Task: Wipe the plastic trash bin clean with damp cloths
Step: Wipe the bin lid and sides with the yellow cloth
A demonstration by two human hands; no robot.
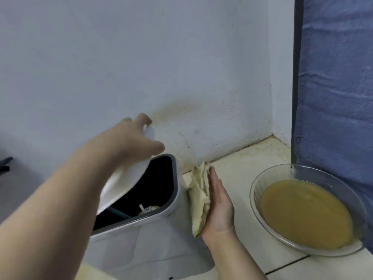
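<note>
The trash bin (pixel 141 249) stands on the tiled floor (pixel 238 170) against the wall (pixel 121 57). It is grey, its mouth is open, and some rubbish shows in the dark inside. The left hand (pixel 131 138) reaches over it and grips the white lid (pixel 125 178), fingers curled over the far edge and thumb on the near face, holding it tilted up off the rim. The right hand (pixel 219 207) is flat, palm turned left toward the bin, fingers straight and together. A crumpled yellowish cloth (pixel 198 197) lies against its palm, and no finger visibly curls round it (the thumb is hidden behind the fabric).

The coming move turns on 1 relation: the bin's right outer wall lies directly left of the right hand, with the cloth between them. The cloth's long axis runs from fingertips to wrist, roughly parallel to the bin's right rim, so a stroke along that wall should need no turn of the wrist. A sliver of floor shows between cloth and rim at the top, so they are just beside each other there; I cannot tell whether they touch lower down. Of the 2 hands the right is nearer that wall, while the left is taken up with the lid. A glass bowl (pixel 252 190) of murky yellow-brown water sits on the floor near the right hand, with a blue curtain (pixel 333 98) behind it
</note>
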